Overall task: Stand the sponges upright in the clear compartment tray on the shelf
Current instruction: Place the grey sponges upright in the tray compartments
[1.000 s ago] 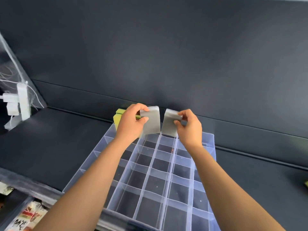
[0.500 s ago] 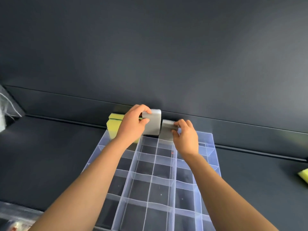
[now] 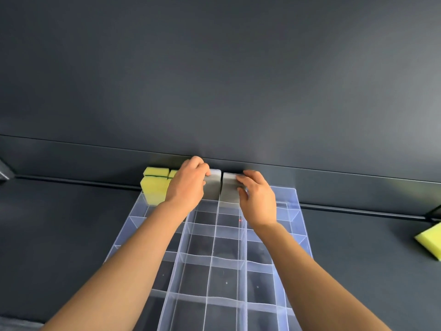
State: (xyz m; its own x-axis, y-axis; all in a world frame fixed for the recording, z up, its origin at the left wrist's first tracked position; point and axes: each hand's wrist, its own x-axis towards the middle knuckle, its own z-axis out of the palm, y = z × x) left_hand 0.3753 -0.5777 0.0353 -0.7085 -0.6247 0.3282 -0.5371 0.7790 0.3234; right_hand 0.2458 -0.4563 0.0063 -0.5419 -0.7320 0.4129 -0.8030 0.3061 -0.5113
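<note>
Lowered from mid-air a second ago and now seated upright, side by side, in the far row of the clear tray (image 3: pixel 297 212): left grey sponge (image 3: pixel 213 188) and right grey sponge (image 3: pixel 229 191). Gripped over the top by the left hand (image 3: pixel 188 183), fingers curled; pinched near the top by the right hand (image 3: pixel 259 203). Just left, yellow sponges (image 3: pixel 154 188) standing already. Likely ready for release. Waiting on the shelf (image 3: pixel 59 223), far right: a loose yellow sponge (image 3: pixel 429 242).
</note>
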